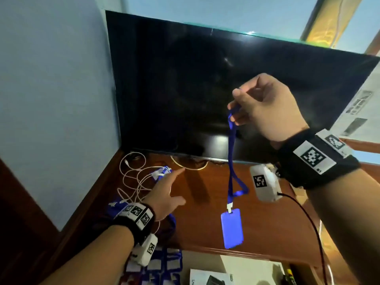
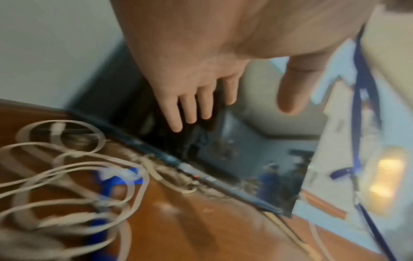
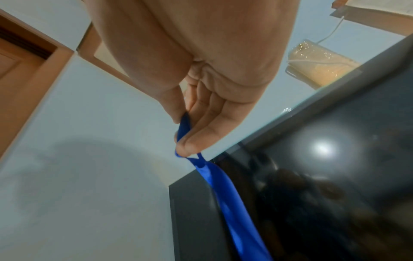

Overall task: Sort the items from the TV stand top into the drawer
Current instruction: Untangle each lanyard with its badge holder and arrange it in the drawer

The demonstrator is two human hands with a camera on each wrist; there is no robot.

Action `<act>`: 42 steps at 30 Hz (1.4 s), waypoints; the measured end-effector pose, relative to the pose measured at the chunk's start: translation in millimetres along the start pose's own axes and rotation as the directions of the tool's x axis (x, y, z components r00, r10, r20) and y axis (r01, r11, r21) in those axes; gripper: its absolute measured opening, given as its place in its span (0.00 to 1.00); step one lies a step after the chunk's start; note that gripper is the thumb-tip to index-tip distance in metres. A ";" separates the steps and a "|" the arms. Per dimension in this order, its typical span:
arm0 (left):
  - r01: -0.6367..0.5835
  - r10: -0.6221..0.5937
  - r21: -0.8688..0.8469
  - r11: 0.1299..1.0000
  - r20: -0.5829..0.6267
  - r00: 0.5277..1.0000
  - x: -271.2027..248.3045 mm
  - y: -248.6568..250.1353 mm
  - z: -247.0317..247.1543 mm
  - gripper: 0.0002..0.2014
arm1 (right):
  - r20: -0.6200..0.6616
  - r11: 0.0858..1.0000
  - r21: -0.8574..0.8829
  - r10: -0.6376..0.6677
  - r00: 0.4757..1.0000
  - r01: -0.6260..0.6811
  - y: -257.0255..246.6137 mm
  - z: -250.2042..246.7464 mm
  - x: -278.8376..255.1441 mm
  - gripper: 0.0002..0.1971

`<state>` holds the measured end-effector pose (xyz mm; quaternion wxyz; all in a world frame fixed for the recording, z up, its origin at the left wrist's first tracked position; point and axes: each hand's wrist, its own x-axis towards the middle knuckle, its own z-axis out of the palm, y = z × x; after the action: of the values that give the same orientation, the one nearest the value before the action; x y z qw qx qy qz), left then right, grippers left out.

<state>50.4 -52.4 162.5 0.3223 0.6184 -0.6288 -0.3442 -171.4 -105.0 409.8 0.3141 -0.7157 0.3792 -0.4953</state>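
blue lanyard (image 1: 232, 145) hung from the right hand (image 1: 265, 108), its grip pinching the strap's top loop at centre right of the frame, so the blue card holder (image 1: 232, 228) dangled above the wooden tv stand top (image 1: 267, 223). the left hand (image 1: 164, 194), fingers straight and holding nothing, reached toward the white cable tangle (image 1: 135, 177) at lower left, where another lanyard lay. the open drawer (image 1: 205, 270) showed at the bottom edge. risk, as i judged it: the swinging holder could snag the cables or miss the drawer.
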 end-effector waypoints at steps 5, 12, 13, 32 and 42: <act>-0.224 0.221 -0.004 0.975 0.182 0.958 3.4 92.4 26.0 0.57 | -0.097 0.991 0.075 -0.102 0.990 0.109 -27.1 -19.1 8.8 0.12; -0.231 0.241 -0.090 0.969 0.111 0.964 19.1 139.7 44.6 0.18 | -0.195 0.962 0.130 -0.215 0.957 0.242 -45.9 -58.7 20.4 0.09; -0.233 0.245 -0.148 0.961 0.067 0.967 20.3 142.2 42.6 0.21 | -0.218 0.964 0.102 -0.219 0.951 0.245 -41.9 -64.6 21.3 0.10; 0.015 -0.365 -0.874 0.486 -0.188 0.912 33.9 199.8 -45.9 0.20 | 0.143 0.991 0.067 0.105 0.984 -0.116 96.2 55.6 -130.1 0.31; -0.130 -0.295 -0.821 0.556 -0.341 0.893 30.2 187.7 -71.2 0.19 | 0.018 0.985 -0.173 0.016 1.000 -0.013 99.7 51.4 -113.1 0.12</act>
<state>4.4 -85.4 357.4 0.6904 0.4843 -0.2718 -0.4636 -170.9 -56.0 258.2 0.2580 -0.7422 0.4230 -0.4512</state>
